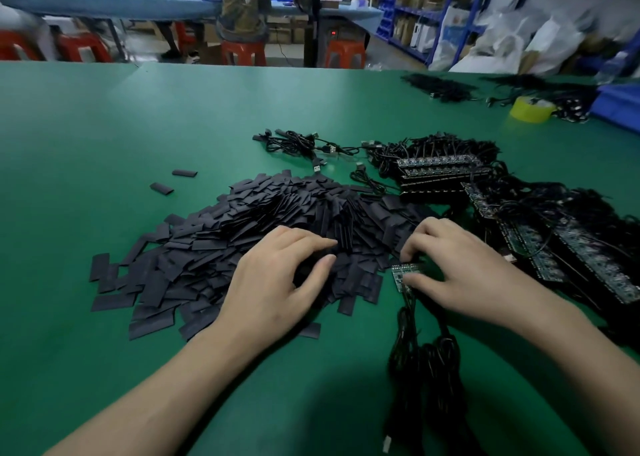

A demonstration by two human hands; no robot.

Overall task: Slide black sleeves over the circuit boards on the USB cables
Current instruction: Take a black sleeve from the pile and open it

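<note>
Left arm: is reaching in from 7 o'clock, bare forearm pointing toward 1 o'clock.
Left hand: is lying palm down, fingers loosely bent; any grip is unclear.
Right arm: is coming in from 4 o'clock, pointing toward 10 o'clock.
Right hand: is pinching a circuit board between thumb and curled fingertips.

The table is plain green. At mid-frame, the heap of sleeves is matte black, turning charcoal where light falls on it. Right of centre, the small circuit board is green speckled with pale dots, and the cables below it are black. At upper right, a tape roll is yellow beside a blue bin. Along the top, the stools are red and the shelving is blue.
</note>
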